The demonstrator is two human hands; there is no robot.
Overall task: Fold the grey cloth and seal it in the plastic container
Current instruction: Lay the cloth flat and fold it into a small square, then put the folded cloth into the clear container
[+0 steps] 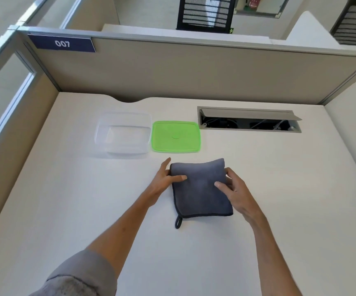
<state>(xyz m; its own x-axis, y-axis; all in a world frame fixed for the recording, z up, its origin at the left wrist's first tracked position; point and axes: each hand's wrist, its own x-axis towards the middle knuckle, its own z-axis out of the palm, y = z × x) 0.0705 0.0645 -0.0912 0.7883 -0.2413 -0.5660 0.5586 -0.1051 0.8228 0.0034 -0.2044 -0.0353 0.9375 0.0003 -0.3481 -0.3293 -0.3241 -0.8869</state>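
The grey cloth (200, 195) lies folded into a rough square on the white desk, dark-edged, with a hanging loop at its near left corner. My left hand (165, 179) grips its far left edge, thumb on top. On the far right edge my right hand (235, 189) holds the cloth the same way, thumb pressed on the fabric. The far edge of the cloth is lifted slightly. Beyond it stands the clear plastic container (122, 135), open and empty. Its green lid (176, 136) lies flat on the desk just right of it.
The white desk (279, 189) is enclosed by beige partition walls at the back and left. An open cable hatch (248, 120) is set into the desk at the back right.
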